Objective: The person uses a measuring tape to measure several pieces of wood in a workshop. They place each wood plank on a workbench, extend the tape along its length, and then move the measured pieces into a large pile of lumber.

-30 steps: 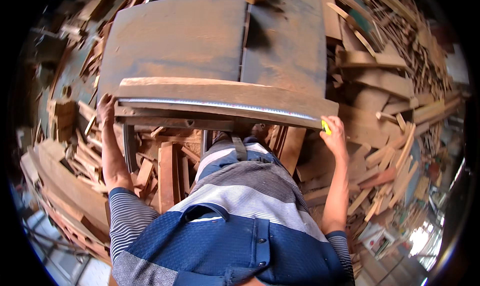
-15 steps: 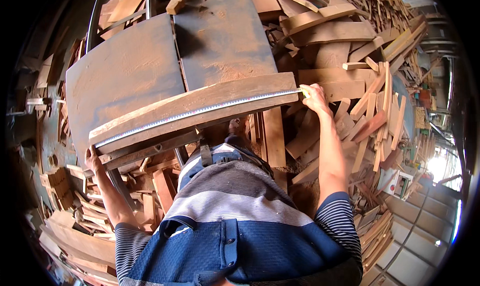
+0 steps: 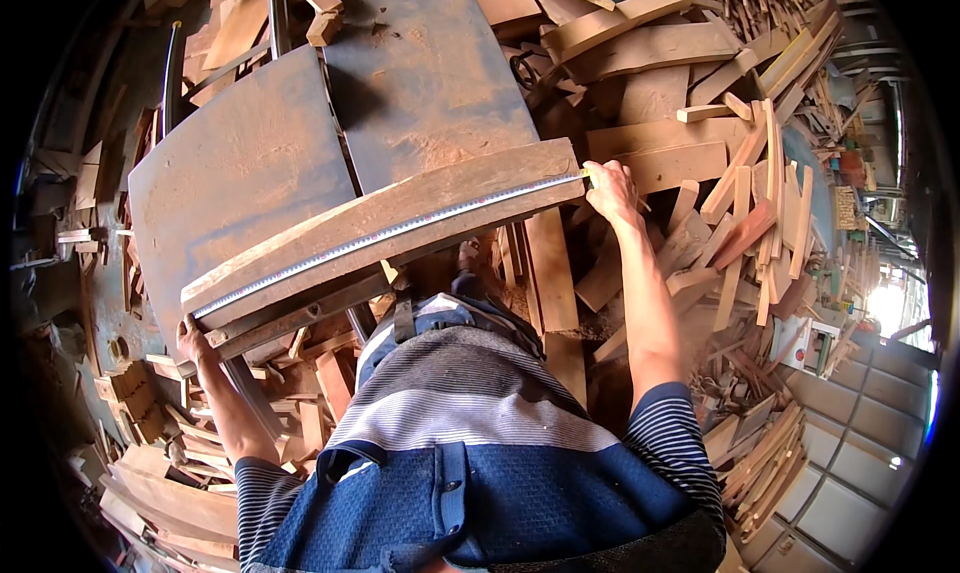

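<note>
A long, slightly curved wooden board [image 3: 405, 206] lies along the near edge of a dusty metal machine table [image 3: 255, 138]. Stretched along the board's face is the white blade of a tape measure [image 3: 378, 236], running from one end to the other. My left hand [image 3: 193, 341] is closed at the board's left end, with the fingertips on the blade's end. At the right end, my right hand [image 3: 612, 190] grips the tape measure; its case is mostly hidden by the fingers.
Heaped wood offcuts [image 3: 650, 58] fill the area right of the table. More scraps [image 3: 180, 473] lie at the lower left. Small wood blocks [image 3: 322, 18] rest at the table's far edge. Sawdust covers parts of the metal. A tiled floor [image 3: 835, 483] shows at the lower right.
The view has shifted slightly. My right hand has turned and its fingers now cover the yellow part of the tape measure that showed before. My left hand stays at the board's left end.
</note>
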`<state>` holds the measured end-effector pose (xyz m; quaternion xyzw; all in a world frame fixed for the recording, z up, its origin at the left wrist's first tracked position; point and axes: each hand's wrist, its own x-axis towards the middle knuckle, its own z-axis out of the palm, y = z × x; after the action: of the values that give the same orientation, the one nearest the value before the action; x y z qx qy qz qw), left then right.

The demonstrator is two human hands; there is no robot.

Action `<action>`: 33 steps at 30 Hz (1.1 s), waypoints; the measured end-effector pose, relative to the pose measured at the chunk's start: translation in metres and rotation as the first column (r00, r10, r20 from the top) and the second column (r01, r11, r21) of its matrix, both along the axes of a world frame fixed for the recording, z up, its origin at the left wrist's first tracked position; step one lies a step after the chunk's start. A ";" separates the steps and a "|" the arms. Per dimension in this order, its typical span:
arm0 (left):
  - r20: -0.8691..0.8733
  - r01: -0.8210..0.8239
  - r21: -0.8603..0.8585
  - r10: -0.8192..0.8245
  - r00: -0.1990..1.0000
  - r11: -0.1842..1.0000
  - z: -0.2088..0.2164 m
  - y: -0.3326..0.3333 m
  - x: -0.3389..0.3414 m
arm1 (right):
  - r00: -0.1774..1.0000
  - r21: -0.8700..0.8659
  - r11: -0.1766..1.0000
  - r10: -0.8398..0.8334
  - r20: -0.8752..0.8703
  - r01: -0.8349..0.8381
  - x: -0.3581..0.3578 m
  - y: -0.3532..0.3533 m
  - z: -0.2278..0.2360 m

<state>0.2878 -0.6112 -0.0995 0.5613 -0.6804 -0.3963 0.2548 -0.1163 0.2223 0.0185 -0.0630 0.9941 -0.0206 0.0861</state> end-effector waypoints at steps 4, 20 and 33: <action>0.014 -0.007 0.009 0.007 1.000 1.000 -0.006 0.003 -0.003 | 1.000 0.025 0.999 -0.030 -0.004 0.030 0.003 -0.003 0.005; -0.005 -0.071 0.013 0.071 0.997 0.997 -0.017 -0.018 0.024 | 0.944 -0.187 0.943 0.302 0.136 -0.275 0.031 -0.097 0.027; 0.025 -0.021 -0.052 0.022 0.999 0.998 -0.020 -0.004 0.016 | 0.908 -0.362 0.901 0.339 0.247 -0.238 0.066 -0.229 0.010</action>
<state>0.3039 -0.6148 -0.1193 0.5669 -0.6875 -0.3685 0.2648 -0.0505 -0.0063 0.0287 -0.2206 0.9310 -0.1798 0.2285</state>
